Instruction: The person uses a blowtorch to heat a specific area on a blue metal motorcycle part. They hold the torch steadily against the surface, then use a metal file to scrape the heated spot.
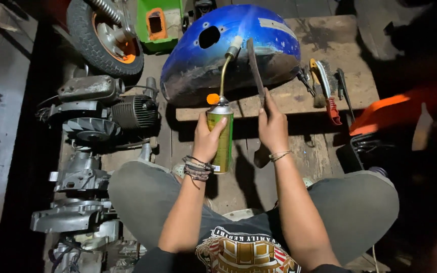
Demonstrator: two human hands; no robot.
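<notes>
Two hands work at the middle. The left hand [206, 139] wraps tight round a green gas torch can [222, 139]. The right hand [272, 126] grips a long flat scraper [255, 71], its tip touching the blue fuel tank [238, 45] on the far board.

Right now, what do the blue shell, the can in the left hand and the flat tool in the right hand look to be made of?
Blue shell: likely painted sheet metal; glossy blue, scraped grey along the lower edge.
Can in the left hand: metal, green-yellow coat, brass-coloured bent nozzle tube.
Flat tool in the right hand: dark, dull, probably steel; too dim to be sure.
</notes>
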